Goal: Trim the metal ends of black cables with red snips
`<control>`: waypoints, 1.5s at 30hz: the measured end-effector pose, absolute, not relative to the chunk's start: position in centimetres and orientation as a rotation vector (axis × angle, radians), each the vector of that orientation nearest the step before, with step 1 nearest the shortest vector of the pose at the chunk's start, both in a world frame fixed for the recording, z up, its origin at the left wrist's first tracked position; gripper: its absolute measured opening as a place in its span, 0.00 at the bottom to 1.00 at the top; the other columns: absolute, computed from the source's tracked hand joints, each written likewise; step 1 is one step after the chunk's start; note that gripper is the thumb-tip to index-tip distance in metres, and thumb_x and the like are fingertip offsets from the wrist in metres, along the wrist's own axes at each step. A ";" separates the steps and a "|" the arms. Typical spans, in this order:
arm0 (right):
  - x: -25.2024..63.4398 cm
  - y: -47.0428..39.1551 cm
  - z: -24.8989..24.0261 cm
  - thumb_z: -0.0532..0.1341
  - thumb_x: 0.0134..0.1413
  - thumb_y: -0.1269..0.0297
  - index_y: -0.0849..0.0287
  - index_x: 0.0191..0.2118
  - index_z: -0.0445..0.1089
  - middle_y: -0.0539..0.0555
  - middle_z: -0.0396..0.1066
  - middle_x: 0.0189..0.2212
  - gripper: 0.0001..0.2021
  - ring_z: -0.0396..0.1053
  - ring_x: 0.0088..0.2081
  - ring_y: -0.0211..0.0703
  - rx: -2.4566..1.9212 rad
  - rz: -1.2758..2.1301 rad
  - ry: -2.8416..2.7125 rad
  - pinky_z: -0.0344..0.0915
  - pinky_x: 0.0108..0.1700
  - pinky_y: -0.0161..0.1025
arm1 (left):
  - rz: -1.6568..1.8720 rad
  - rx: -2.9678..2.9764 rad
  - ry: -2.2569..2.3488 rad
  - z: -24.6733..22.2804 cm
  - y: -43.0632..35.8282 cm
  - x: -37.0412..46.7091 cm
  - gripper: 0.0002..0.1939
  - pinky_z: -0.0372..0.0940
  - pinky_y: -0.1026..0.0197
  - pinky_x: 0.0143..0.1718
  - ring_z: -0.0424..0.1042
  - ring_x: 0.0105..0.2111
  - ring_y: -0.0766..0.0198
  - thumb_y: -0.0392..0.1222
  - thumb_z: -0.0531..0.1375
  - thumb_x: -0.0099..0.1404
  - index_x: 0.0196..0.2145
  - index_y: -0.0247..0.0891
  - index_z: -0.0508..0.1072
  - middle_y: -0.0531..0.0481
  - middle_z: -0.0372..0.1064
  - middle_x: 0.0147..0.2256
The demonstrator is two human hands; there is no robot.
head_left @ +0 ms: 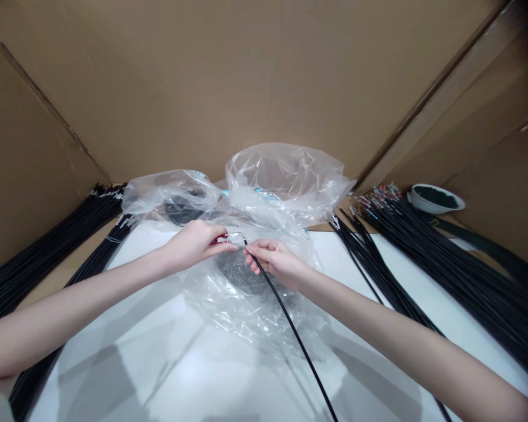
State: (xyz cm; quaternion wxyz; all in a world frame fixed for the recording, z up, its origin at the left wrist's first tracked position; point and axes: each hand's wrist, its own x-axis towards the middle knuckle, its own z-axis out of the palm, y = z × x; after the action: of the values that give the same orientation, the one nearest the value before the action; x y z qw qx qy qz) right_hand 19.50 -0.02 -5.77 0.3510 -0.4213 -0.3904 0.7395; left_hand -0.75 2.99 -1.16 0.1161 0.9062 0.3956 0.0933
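Observation:
My left hand (202, 243) is closed around a small red-handled tool (222, 239) with a pale metallic tip that points right; its exact kind is too small to make out. In front of that tip is the end of a black cable (286, 313), and whether the two touch cannot be told. Thumb and fingers of my right hand (273, 261) pinch the cable just below its end. From there it runs down to the bottom edge. Under both hands lies a clear plastic bag (246, 316) with many small shiny metallic pieces (242, 271) inside.
Bundles of black cables lie at the left (48, 246) and right (457, 281); some right-hand ends show coloured wires. More clear plastic bags (286, 176) stand behind my hands. A white bowl (457, 203) with dark contents sits at right. Cardboard walls (246, 76) surround the white tabletop (180, 363).

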 end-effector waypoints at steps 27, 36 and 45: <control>19.4 0.8 -6.4 0.66 0.43 0.65 0.64 0.23 0.67 0.51 0.70 0.19 0.09 0.66 0.21 0.31 -1.159 1.893 -0.935 0.63 0.24 0.29 | 0.236 2.189 1.197 -2.1 4.5 -0.2 0.22 0.48 0.69 0.17 0.54 0.16 0.73 0.55 0.52 0.61 0.24 0.32 0.69 0.56 0.56 0.16; 19.4 0.6 -6.3 0.70 0.37 0.62 0.62 0.24 0.64 0.50 0.71 0.19 0.15 0.67 0.19 0.31 -1.182 1.846 -0.961 0.64 0.22 0.29 | 0.207 2.486 1.091 -2.2 4.5 0.2 0.21 0.45 0.68 0.20 0.49 0.18 0.73 0.52 0.53 0.62 0.23 0.31 0.69 0.56 0.55 0.16; 19.5 0.3 -6.2 0.71 0.33 0.59 0.62 0.25 0.64 0.50 0.70 0.20 0.17 0.67 0.20 0.32 -1.182 1.768 -1.001 0.64 0.22 0.30 | 0.133 2.227 1.161 -1.9 4.8 0.5 0.22 0.45 0.69 0.16 0.52 0.13 0.74 0.55 0.53 0.61 0.21 0.32 0.68 0.57 0.52 0.13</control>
State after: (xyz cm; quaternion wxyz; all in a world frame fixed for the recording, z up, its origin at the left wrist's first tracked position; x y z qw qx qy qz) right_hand 19.48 0.32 -6.19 0.3852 -0.4639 -0.3931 0.6942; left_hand 0.51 4.79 -1.87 0.3085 0.8424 0.4390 0.0503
